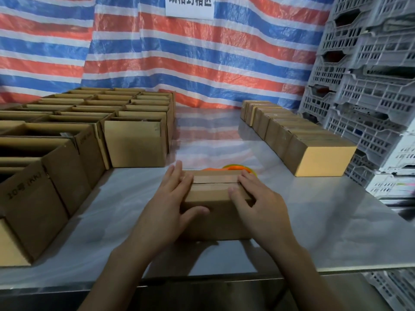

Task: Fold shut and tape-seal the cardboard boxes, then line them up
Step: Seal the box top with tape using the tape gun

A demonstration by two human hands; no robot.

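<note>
A small cardboard box (215, 185) stands on the steel table in front of me, its top flaps folded shut with a strip of clear tape along the seam. My left hand (173, 198) lies on the box's left end, fingers over the top and thumb on the front face. On the box's right end rests my right hand (258, 203), fingers spread over the top edge. Just behind the box, an orange and green tape dispenser (233, 168) peeks out, mostly hidden. A row of closed boxes (292, 135) lines the right side.
Many open boxes (89, 122) fill the table's left side and back left. Grey plastic crates (368, 86) are stacked at the right. A striped tarp (179, 52) hangs behind. Bare steel table top (314, 221) lies between the two groups of boxes.
</note>
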